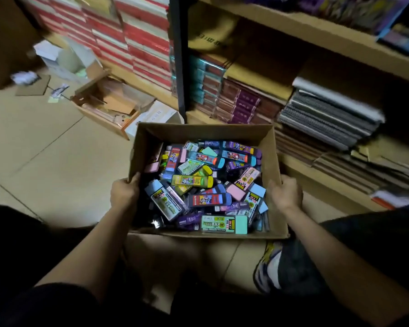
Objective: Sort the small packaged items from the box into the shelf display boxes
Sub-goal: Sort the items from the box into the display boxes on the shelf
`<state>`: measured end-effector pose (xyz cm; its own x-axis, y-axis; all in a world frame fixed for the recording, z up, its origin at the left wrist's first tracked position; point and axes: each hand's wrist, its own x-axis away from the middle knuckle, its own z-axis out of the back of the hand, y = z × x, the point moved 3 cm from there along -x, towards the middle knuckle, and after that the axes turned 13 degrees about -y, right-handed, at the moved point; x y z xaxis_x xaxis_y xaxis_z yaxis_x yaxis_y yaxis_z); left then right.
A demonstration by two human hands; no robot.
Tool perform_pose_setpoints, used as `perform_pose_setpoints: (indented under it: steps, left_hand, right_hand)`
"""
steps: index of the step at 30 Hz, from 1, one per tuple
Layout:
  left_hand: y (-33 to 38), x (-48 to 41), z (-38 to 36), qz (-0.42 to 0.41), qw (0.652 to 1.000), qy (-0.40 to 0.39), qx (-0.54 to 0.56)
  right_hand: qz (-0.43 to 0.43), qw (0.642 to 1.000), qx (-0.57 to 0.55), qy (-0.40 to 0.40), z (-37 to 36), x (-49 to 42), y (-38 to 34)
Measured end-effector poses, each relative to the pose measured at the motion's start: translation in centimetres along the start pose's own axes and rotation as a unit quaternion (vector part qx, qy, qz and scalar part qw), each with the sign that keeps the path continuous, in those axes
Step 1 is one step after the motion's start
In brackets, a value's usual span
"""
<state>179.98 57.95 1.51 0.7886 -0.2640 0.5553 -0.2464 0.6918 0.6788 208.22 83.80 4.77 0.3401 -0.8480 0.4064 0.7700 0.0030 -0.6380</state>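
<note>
Cardboard box mid-frame, over tiled floor. Small packaged items heaped inside, mixed colours. Left hand curled round box wall at 9 o'clock. Right hand gripping wall at 3 o'clock. Shelf at 1 o'clock of box, stacked packs on it. Open carton at 10 o'clock.

Both hands grip the full box.
</note>
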Motion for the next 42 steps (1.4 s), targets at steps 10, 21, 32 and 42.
perform_pose_setpoints:
  steps: [10,21,32,42]
  left_hand:
    - [-0.4,2.7,-2.4,-0.059,0.998,-0.006,-0.032]
    - [-3.5,-0.5,-4.5,0.005,0.997,0.003,-0.079]
    - [-5.7,-2.7,-6.4,0.026,0.998,-0.047,-0.018]
    - [-2.6,-1.5,-6.5,-0.132,0.955,0.008,-0.266]
  right_hand:
    - [-0.018,0.997,-0.057,0.04,2.2,1.5,4.8]
    - [-0.068,0.996,-0.049,-0.007,-2.7,-2.1,9.1]
    - [-0.07,0.996,-0.046,0.012,-4.7,-4.6,10.1]
    - [0.003,0.992,0.129,-0.001,-3.4,-4.4,6.4]
